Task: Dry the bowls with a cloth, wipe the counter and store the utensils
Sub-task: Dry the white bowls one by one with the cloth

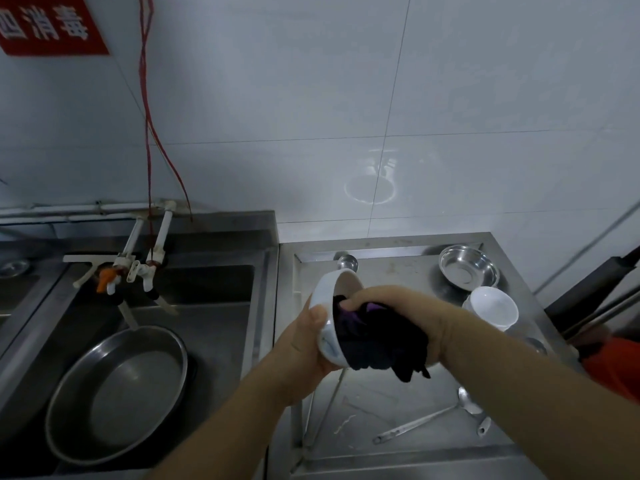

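My left hand (304, 344) grips a white bowl (329, 299) by its outer wall, tilted so its mouth faces right, above the steel counter (398, 403). My right hand (405, 303) presses a dark purple-black cloth (377, 344) into the bowl's mouth; part of the cloth hangs down below the hand. Another white bowl (493, 308) stands on the counter to the right, with a small steel bowl (469, 268) behind it. Two long-handled steel spoons (426, 422) lie near the counter's front right. A ladle's round head (347, 262) shows behind the held bowl.
A deep steel sink (221, 282) lies to the left, holding a large round steel basin (117, 393). White taps (138, 265) hang over the sink from wall pipes, with red cords above. White tiled wall stands behind. Dark handles lean at the right edge (595, 285).
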`<action>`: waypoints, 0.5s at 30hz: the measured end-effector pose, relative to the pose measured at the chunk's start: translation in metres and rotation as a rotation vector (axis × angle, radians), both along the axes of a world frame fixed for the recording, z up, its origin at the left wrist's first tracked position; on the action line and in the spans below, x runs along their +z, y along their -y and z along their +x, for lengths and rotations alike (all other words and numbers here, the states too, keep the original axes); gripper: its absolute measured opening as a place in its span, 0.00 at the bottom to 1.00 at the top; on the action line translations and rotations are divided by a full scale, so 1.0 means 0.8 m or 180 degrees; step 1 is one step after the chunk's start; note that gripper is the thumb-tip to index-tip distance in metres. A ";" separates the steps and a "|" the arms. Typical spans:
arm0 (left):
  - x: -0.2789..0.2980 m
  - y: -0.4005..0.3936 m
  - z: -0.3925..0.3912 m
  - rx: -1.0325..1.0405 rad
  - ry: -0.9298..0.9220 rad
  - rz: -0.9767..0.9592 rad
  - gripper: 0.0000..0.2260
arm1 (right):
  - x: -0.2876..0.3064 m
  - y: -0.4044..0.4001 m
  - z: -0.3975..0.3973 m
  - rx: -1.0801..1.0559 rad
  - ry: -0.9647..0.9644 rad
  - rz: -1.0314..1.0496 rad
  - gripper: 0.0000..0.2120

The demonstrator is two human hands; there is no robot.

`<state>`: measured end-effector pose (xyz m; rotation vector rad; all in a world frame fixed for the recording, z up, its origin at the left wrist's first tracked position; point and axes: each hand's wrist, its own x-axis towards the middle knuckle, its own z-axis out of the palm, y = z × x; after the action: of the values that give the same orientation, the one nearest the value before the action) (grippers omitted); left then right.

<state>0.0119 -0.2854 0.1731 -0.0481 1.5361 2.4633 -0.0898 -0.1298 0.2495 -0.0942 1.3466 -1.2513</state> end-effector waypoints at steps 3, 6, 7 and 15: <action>-0.010 -0.001 0.007 0.0054 -0.0009 0.0183 0.50 | -0.020 0.003 0.020 -0.0764 0.0376 -0.0518 0.20; -0.013 -0.004 0.008 0.0359 0.0191 0.0253 0.41 | -0.034 0.025 0.039 -0.1697 -0.0107 -0.0964 0.10; -0.013 -0.005 0.007 0.0436 0.0339 0.0320 0.41 | -0.036 0.033 0.043 -0.1930 -0.0438 -0.0989 0.06; -0.010 -0.003 0.006 0.0694 0.0702 0.0301 0.54 | -0.063 0.020 0.018 0.0611 -0.5852 0.0226 0.15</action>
<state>0.0169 -0.2832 0.1653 -0.4776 1.3843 2.5872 -0.0753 -0.1462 0.1990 -1.5709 2.7431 -0.7318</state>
